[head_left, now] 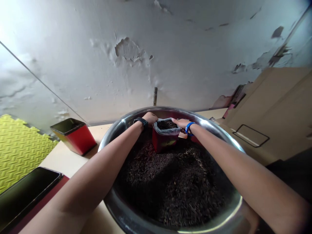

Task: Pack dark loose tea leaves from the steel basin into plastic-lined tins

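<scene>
A red square tin [163, 143] stands in a wide metal basin [114, 130], on a bed of dark, loose dried leaf bits [192, 191] that look like tea. A clear plastic bag [168, 131] lines the tin, its edge folded out over the rim, with more dark leaf bits inside. My left hand [150, 118], wearing a dark wristband, is closed on the bag's edge at the tin's left corner. At the right side, my right hand [181, 123], with a blue wristband, pinches the bag's edge, thumb on top; its other fingers are partly hidden.
A red tin [83, 139] with a dark open top stands on the table left of the basin. Another red tin [31, 191] lies nearer, lower left. A cardboard box [275, 110] is at the right. A peeling wall [170, 65] rises behind; yellow foam matting [19, 152] shows at left.
</scene>
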The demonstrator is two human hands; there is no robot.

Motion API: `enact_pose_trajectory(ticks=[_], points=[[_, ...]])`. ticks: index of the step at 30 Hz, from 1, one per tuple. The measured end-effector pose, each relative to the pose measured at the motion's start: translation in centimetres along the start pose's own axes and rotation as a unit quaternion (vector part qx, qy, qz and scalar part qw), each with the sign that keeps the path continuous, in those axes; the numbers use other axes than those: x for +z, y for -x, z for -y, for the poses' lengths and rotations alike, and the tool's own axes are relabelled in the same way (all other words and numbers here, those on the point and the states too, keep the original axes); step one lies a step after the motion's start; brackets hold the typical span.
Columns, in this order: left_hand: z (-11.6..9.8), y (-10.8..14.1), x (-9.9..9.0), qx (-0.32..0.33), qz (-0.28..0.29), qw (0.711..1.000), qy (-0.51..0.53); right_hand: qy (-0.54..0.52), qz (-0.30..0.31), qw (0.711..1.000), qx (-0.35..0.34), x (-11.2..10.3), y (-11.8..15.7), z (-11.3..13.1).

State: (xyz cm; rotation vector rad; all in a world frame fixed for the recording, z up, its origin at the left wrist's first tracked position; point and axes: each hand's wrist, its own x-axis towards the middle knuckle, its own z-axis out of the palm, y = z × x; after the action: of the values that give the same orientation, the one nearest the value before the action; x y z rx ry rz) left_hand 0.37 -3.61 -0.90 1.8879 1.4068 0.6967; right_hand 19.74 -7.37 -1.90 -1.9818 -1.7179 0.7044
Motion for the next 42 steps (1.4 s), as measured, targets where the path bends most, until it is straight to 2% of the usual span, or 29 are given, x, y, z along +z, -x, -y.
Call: enact_pose_trajectory(ticks=[4, 7, 9, 14, 17, 19, 23, 25, 28, 32, 36, 39, 40, 42], points=[[-1.2, 0.6, -0.4, 0.044, -0.069, 0.996, -0.036, -0.004, -0.013, 1.000, -0.011, -1.0, -0.3, 0.3], [-1.6, 1.1, -0.8, 0.106, -0.158, 0.977, -0.100, -0.014, -0.035, 0.999, -0.031, -2.0, 0.1, 0.7], [-1.6, 1.3, -1.0, 0.130, -0.185, 0.965, -0.130, -0.018, -0.055, 0.998, -0.037, -2.3, 0.4, 1.0], [-1.7, 1.5, -1.4, 0.077, -0.149, 0.965, -0.203, -0.014, -0.090, 0.995, -0.033, -2.6, 1.1, 2.0], [-2.3, 1.9, -1.8, 0.119, -0.185, 0.952, -0.211, -0.009, -0.160, 0.985, -0.055, -2.9, 1.5, 2.9], [-2.7, 2.3, -2.1, 0.135, -0.190, 0.949, -0.213, 0.015, -0.192, 0.978, -0.082, -3.1, 1.7, 3.5], [-3.1, 2.6, -2.6, 0.129, -0.187, 0.949, -0.218, 0.029, -0.212, 0.968, -0.132, -3.7, 2.0, 4.0], [-3.1, 2.6, -2.8, 0.133, -0.195, 0.949, -0.210, 0.011, -0.231, 0.963, -0.139, -4.0, 2.1, 4.0], [-3.0, 2.6, -3.0, 0.119, -0.176, 0.955, -0.206, 0.023, -0.231, 0.962, -0.143, -4.0, 2.2, 4.0], [-2.8, 2.6, -2.9, 0.155, -0.201, 0.949, -0.188, 0.014, -0.296, 0.940, -0.171, -3.9, 2.5, 4.1], [-2.9, 2.6, -2.7, 0.161, -0.209, 0.946, -0.186, 0.008, -0.263, 0.950, -0.166, -4.0, 3.0, 4.3], [-3.0, 2.4, -2.8, 0.183, -0.237, 0.943, -0.142, 0.007, -0.305, 0.936, -0.174, -4.4, 3.2, 4.4], [-3.0, 2.3, -2.9, 0.191, -0.230, 0.947, -0.119, 0.004, -0.312, 0.934, -0.173, -4.5, 3.2, 4.3], [-3.0, 2.2, -3.2, 0.205, -0.167, 0.962, -0.065, 0.015, -0.284, 0.946, -0.158, -4.7, 2.8, 4.0]])
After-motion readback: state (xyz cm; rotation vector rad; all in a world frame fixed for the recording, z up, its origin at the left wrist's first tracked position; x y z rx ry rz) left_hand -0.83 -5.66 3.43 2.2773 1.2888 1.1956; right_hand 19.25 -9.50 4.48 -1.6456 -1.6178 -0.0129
